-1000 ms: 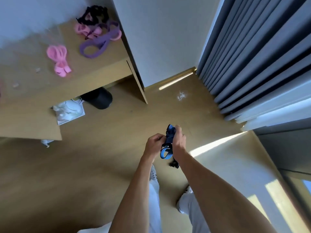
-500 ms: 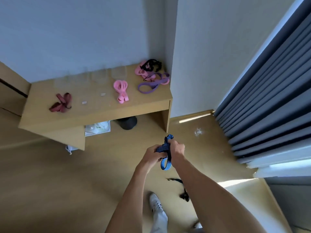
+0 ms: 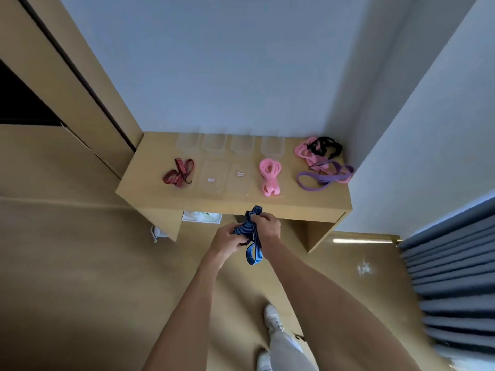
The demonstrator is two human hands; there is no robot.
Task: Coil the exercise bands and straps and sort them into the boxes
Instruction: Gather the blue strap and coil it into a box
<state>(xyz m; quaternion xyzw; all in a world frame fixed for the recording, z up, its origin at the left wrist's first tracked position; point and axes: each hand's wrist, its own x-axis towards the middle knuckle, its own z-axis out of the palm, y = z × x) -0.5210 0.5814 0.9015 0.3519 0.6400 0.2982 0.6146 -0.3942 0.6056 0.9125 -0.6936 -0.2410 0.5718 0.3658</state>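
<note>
Both hands hold a blue striped strap point(image 3: 251, 238) in front of the wooden desk point(image 3: 150, 194). My left hand point(image 3: 227, 241) grips its folded middle; my right hand point(image 3: 266, 227) pinches the upper loops, and one loop hangs below. On the desk lie a dark red strap point(image 3: 179, 172), a coiled pink band point(image 3: 270, 176), a purple band point(image 3: 324, 178), and a pink band point(image 3: 302, 152) tangled with a black strap point(image 3: 324, 147). Several clear boxes point(image 3: 214, 143) stand in a row at the back, with two clear lids point(image 3: 211, 179) in front of them.
A white wall rises behind the desk and a wooden wardrobe point(image 3: 67, 84) stands at its left. Grey curtains point(image 3: 452, 279) hang at the right. A white bag point(image 3: 201, 216) sits under the desk. My legs and white shoes point(image 3: 272, 317) are on the wooden floor below.
The view has swung up and left to face the desk squarely, which is now nearer. Both hands keep hold of the blue strap and have come up close to the desk's front edge.
</note>
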